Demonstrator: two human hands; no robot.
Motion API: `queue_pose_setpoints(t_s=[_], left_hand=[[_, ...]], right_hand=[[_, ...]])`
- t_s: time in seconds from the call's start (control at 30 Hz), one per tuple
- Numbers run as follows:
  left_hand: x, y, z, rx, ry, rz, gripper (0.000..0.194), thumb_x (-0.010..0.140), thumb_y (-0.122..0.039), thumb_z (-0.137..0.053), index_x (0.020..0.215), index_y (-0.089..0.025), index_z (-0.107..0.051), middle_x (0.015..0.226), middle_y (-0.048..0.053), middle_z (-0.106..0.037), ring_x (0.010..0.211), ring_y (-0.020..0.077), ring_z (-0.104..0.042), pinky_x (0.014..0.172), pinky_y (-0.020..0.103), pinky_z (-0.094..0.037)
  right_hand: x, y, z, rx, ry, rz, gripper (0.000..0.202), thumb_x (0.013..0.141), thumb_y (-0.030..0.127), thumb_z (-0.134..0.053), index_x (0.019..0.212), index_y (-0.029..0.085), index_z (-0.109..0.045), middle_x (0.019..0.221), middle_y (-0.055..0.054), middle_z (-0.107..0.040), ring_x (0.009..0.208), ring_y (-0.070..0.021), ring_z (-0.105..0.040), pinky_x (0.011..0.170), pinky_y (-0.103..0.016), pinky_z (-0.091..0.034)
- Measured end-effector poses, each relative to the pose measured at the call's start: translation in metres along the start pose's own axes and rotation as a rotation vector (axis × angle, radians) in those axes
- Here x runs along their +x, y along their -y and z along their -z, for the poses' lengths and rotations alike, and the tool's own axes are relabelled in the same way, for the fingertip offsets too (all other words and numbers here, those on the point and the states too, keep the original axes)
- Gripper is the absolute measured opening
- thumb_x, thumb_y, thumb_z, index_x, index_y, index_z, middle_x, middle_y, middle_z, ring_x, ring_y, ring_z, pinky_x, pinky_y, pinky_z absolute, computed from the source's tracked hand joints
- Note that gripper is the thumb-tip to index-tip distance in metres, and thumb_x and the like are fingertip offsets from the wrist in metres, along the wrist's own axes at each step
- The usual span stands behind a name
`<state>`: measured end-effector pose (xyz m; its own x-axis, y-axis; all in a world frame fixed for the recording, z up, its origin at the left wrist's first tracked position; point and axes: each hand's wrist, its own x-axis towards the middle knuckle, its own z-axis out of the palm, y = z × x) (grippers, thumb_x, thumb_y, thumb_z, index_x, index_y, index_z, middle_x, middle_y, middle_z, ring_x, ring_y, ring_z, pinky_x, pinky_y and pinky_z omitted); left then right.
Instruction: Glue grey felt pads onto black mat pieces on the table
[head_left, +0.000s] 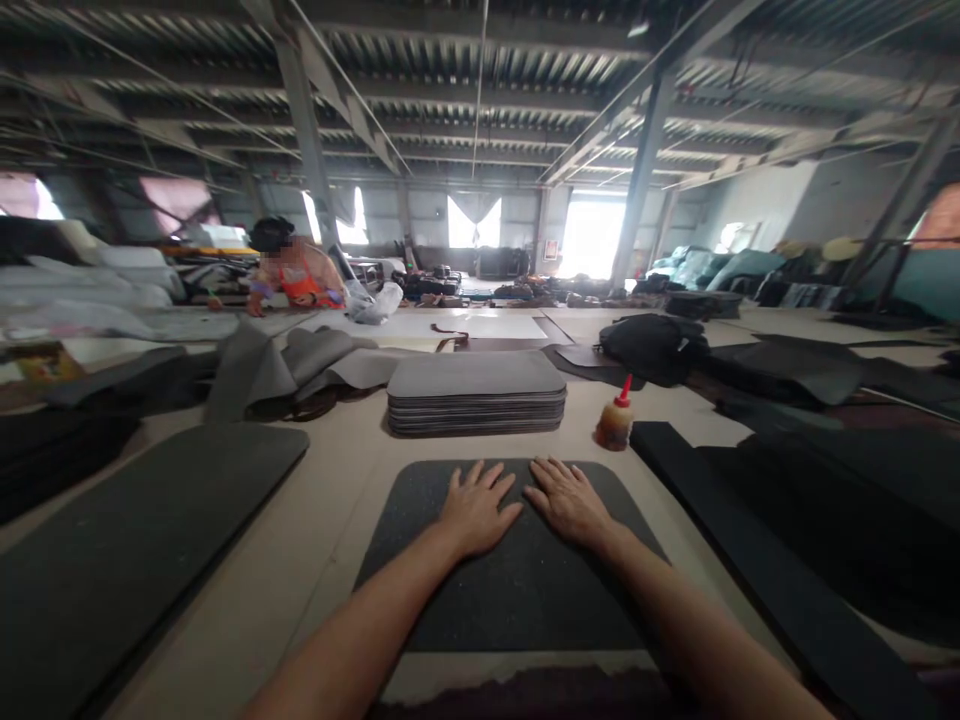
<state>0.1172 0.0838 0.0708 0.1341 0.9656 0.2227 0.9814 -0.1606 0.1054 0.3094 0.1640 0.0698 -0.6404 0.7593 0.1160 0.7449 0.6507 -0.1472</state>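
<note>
A dark grey panel (525, 610) with rounded far corners lies flat on the table in front of me. My left hand (480, 508) rests palm down on its upper part, fingers spread. Beside it, on the same panel, my right hand (571, 500) also lies flat with its fingers apart. The two hands do not touch, and neither holds anything. Just beyond the panel sits a neat stack of grey panels (477, 392). A bottle (613, 424) with a red nozzle and brown contents stands to the right of the stack.
Large dark sheets (172, 520) lie on the left of the pale table (330, 500). A long dark strip (750, 560) runs along the right. Grey material (262, 365) and a black bundle (652, 345) lie farther back. Across the tables is a person (300, 275) in an orange apron.
</note>
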Motion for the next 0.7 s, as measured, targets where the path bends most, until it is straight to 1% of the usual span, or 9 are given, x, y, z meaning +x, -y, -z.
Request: queue_pose_setpoints(t_s=[0.1, 0.17, 0.27, 0.33, 0.43, 0.5, 0.57, 0.63, 0.7], left_hand=[[-0.001, 0.003, -0.011, -0.019, 0.000, 0.022, 0.059, 0.097, -0.062, -0.035, 0.146, -0.032, -0.047, 0.158, 0.005, -0.042, 0.146, 0.0369, -0.034, 0.115, 0.070, -0.027], [-0.001, 0.004, -0.012, -0.027, -0.006, 0.025, 0.060, 0.096, -0.062, -0.036, 0.146, -0.031, -0.047, 0.158, 0.005, -0.042, 0.147, 0.0364, -0.033, 0.116, 0.070, -0.025], [-0.003, 0.008, -0.007, -0.036, 0.013, 0.013, 0.060, 0.096, -0.061, -0.039, 0.145, -0.028, -0.049, 0.157, 0.006, -0.043, 0.147, 0.0347, -0.034, 0.118, 0.065, -0.027], [-0.012, 0.016, 0.000, -0.040, 0.045, -0.001, 0.061, 0.096, -0.060, -0.041, 0.145, -0.026, -0.049, 0.158, 0.006, -0.043, 0.147, 0.0329, -0.035, 0.119, 0.059, -0.029], [-0.040, 0.040, 0.013, -0.035, 0.094, 0.010, 0.063, 0.097, -0.058, -0.040, 0.148, -0.022, -0.046, 0.159, 0.007, -0.040, 0.148, 0.0321, -0.032, 0.121, 0.054, -0.030], [-0.067, 0.058, 0.021, -0.027, 0.114, 0.050, 0.064, 0.098, -0.056, -0.039, 0.150, -0.018, -0.044, 0.161, 0.010, -0.037, 0.150, 0.0330, -0.029, 0.122, 0.055, -0.027], [-0.096, 0.072, 0.028, -0.012, 0.120, 0.095, 0.065, 0.099, -0.055, -0.038, 0.150, -0.015, -0.042, 0.161, 0.013, -0.034, 0.151, 0.0338, -0.027, 0.122, 0.056, -0.025], [-0.124, 0.078, 0.034, 0.016, 0.110, 0.102, 0.065, 0.099, -0.057, -0.038, 0.151, -0.017, -0.041, 0.162, 0.012, -0.033, 0.151, 0.0327, -0.026, 0.123, 0.055, -0.024], [-0.147, 0.075, 0.039, 0.030, 0.124, 0.046, 0.065, 0.098, -0.058, -0.039, 0.153, -0.023, -0.038, 0.163, 0.008, -0.031, 0.152, 0.0304, -0.025, 0.124, 0.054, -0.024]], right_hand=[[0.002, -0.002, -0.010, -0.002, -0.010, -0.001, 0.061, 0.105, 0.053, -0.030, 0.154, 0.018, -0.039, 0.161, -0.009, -0.031, 0.149, -0.0296, -0.023, 0.120, -0.054, -0.021], [0.002, -0.002, -0.011, -0.008, -0.022, 0.004, 0.062, 0.105, 0.053, -0.030, 0.154, 0.017, -0.040, 0.161, -0.010, -0.032, 0.149, -0.0297, -0.024, 0.120, -0.054, -0.021], [0.000, -0.003, -0.008, -0.021, -0.036, 0.013, 0.060, 0.105, 0.052, -0.031, 0.152, 0.016, -0.042, 0.160, -0.012, -0.034, 0.148, -0.0302, -0.026, 0.119, -0.054, -0.024], [-0.006, -0.008, -0.007, -0.024, -0.034, 0.030, 0.060, 0.105, 0.051, -0.032, 0.151, 0.015, -0.043, 0.159, -0.013, -0.034, 0.147, -0.0306, -0.029, 0.118, -0.053, -0.026], [-0.027, -0.029, -0.003, -0.012, -0.007, 0.054, 0.062, 0.104, 0.052, -0.034, 0.153, 0.015, -0.040, 0.160, -0.014, -0.032, 0.148, -0.0321, -0.027, 0.118, -0.054, -0.026], [-0.049, -0.047, 0.001, -0.009, 0.014, 0.063, 0.065, 0.103, 0.054, -0.034, 0.154, 0.012, -0.039, 0.161, -0.015, -0.029, 0.148, -0.0333, -0.025, 0.120, -0.054, -0.025], [-0.073, -0.062, 0.006, -0.019, 0.014, 0.054, 0.069, 0.103, 0.055, -0.032, 0.152, 0.008, -0.041, 0.160, -0.018, -0.031, 0.148, -0.0338, -0.026, 0.121, -0.052, -0.024], [-0.099, -0.070, 0.012, -0.018, -0.001, 0.060, 0.071, 0.103, 0.057, -0.030, 0.151, 0.006, -0.042, 0.159, -0.019, -0.032, 0.148, -0.0326, -0.027, 0.122, -0.050, -0.024], [-0.122, -0.069, 0.015, 0.006, -0.011, 0.086, 0.070, 0.104, 0.057, -0.029, 0.153, 0.009, -0.041, 0.160, -0.016, -0.030, 0.149, -0.0306, -0.025, 0.123, -0.050, -0.024]])
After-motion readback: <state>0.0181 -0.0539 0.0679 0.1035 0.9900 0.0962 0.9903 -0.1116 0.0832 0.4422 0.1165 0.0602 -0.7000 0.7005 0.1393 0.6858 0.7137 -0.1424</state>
